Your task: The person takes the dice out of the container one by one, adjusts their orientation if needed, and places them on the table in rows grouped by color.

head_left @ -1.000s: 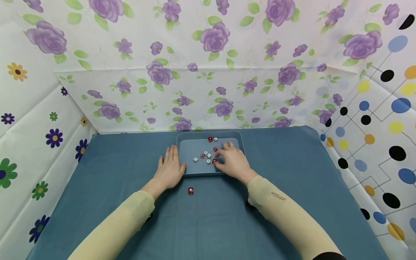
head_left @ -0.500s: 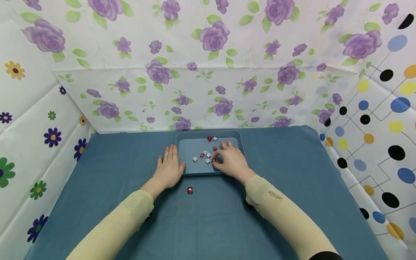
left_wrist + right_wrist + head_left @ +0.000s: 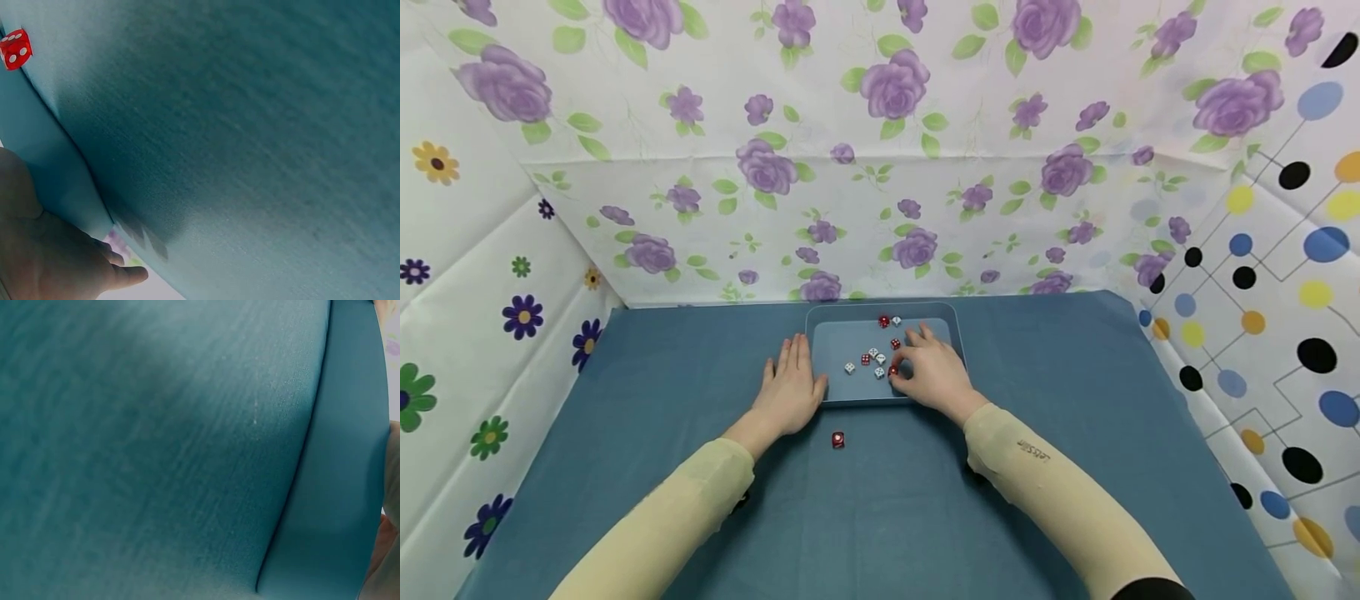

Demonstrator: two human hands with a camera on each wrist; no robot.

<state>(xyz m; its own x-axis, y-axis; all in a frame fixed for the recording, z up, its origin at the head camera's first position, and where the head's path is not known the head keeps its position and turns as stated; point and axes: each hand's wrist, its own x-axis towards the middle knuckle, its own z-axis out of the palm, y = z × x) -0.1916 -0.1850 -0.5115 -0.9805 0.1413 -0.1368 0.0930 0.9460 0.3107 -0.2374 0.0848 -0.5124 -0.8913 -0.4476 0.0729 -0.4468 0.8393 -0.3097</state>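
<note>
My right hand (image 3: 938, 375) reaches over the right side of a shallow blue-grey tray (image 3: 827, 333) and pinches a red die (image 3: 892, 370) between thumb and index finger, its other fingers extended. At the tray's left side, my left hand (image 3: 790, 392) lies with straight fingers pointing away and its thumb against the rim. Inside the tray are several white dice (image 3: 849, 367) and more red dice (image 3: 895, 343). In the left wrist view a red die (image 3: 15, 49) shows at the upper left. The tray wall hides most of the right hand in the right wrist view.
One red die (image 3: 838, 440) lies on the blue cloth (image 3: 880, 517) in front of the tray. Behind the table hangs a sheet with purple flowers (image 3: 895, 83). Patterned sheets also stand at the left (image 3: 445, 250) and right (image 3: 1315, 292).
My right thumb and index finger have moved slightly left and closed around the red die. The left hand and the other dice stay where they were.
</note>
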